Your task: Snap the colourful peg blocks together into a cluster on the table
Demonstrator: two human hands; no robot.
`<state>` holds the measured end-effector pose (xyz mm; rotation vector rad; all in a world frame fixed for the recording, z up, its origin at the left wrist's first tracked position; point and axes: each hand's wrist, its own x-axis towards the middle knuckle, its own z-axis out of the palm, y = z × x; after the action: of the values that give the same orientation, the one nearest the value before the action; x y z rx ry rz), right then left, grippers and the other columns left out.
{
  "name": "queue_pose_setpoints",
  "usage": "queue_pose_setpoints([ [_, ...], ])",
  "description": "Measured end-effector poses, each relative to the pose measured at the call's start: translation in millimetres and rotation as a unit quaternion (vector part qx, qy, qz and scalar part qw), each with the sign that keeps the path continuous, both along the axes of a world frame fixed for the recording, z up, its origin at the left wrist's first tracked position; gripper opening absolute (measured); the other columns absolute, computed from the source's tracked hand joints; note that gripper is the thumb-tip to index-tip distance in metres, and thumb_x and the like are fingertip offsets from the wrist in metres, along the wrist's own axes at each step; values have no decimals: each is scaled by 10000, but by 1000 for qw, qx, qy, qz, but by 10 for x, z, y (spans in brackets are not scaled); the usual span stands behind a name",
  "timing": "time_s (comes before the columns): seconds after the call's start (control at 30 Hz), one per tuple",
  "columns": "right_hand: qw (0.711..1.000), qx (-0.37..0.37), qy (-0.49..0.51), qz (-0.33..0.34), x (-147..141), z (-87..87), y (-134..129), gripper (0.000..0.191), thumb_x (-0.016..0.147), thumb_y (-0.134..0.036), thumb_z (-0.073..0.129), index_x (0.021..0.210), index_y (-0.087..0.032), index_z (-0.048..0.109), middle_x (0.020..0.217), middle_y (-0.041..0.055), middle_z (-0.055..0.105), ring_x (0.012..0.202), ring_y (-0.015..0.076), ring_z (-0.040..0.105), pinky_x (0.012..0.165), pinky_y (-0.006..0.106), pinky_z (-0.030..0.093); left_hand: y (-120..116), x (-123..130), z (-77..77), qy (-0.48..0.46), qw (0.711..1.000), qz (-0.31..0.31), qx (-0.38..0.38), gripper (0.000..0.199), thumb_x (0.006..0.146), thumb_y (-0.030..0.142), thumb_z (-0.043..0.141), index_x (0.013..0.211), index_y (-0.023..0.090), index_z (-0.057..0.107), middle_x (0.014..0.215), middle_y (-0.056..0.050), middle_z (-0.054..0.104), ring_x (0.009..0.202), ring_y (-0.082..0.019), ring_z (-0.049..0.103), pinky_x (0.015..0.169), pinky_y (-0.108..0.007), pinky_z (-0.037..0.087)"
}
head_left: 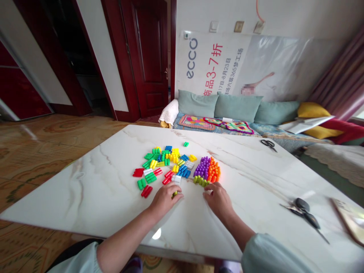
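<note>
"How many hands?"

"Two: one left hand, one right hand."

"And plastic pieces?"

"Packed too tightly for a sure total. I count eight colours: red, green, yellow, blue, white, lime, purple and orange. One purple patch, one orange patch, one lime row, and one lime piece in the left grip."

"Strays?"

"One green piece lies apart at the far side."

"Scissors?"

"One clear pair of scissors at the tabletop's far right. The black-handled tools nearer overlap; I can't tell how many."

"Cushions?"

"Three pale green cushions, plus two yellow cushions."

"Wall plates?"

"Three wall plates."
</note>
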<state>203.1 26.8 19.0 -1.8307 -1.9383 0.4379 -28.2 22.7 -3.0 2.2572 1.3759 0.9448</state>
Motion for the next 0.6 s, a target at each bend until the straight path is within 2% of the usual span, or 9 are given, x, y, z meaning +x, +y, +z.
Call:
queue_pose_setpoints([
  [0.13, 1000, -5, -24, 19, -54, -7, 16, 220, 778, -210, 567, 966, -188, 678, 999, 47, 613, 764, 138, 587, 680, 247, 401, -3, -3, -1, 2, 1000, 1, -2, 76, 836, 238, 625, 811, 179, 667, 835, -45, 659, 792, -185, 618, 759, -286, 467],
  [0.6, 999, 5, -41, 25, -111, -8, 35, 271, 782, -218, 561, 1036, -192, 651, 1040, 46, 615, 760, 135, 597, 663, 251, 404, 9, 2, 1, 0, 1000, 4, -5, 89, 830, 252, 634, 820, 173, 675, 836, -53, 660, 795, -197, 622, 754, -295, 468],
])
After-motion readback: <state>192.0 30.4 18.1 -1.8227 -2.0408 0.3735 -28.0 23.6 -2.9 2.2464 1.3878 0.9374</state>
